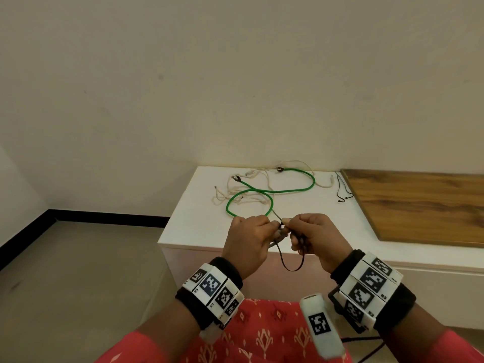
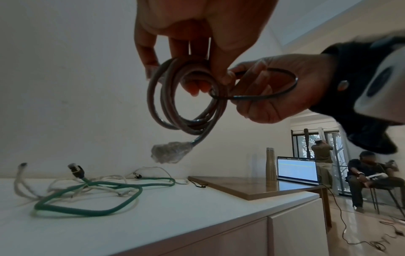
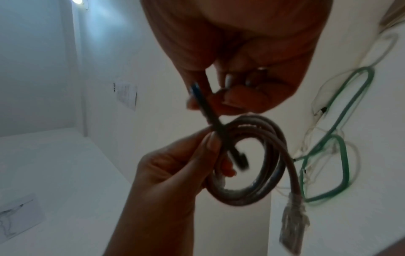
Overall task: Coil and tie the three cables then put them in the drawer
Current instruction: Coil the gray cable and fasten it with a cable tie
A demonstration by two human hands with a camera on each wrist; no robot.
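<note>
My left hand (image 1: 271, 227) grips a coiled grey cable (image 2: 186, 97) in front of the white cabinet (image 1: 199, 226). The cable's plastic-wrapped plug (image 2: 171, 152) hangs below the coil. My right hand (image 1: 289, 224) pinches a thin black tie (image 1: 290, 268), which passes through the coil and droops in a loop between both hands. In the right wrist view the tie (image 3: 210, 117) crosses the coil (image 3: 263, 173) at my left thumb. A green cable (image 1: 288, 191) and a white cable (image 1: 235, 189) lie loose and tangled on the cabinet top.
More black ties (image 1: 343, 192) lie beside a wooden board (image 1: 419, 205) on the right of the top. The cabinet front (image 2: 295, 233) is closed. A laptop (image 2: 298, 170) and a metal bottle (image 2: 271, 164) stand farther right. People are in the background.
</note>
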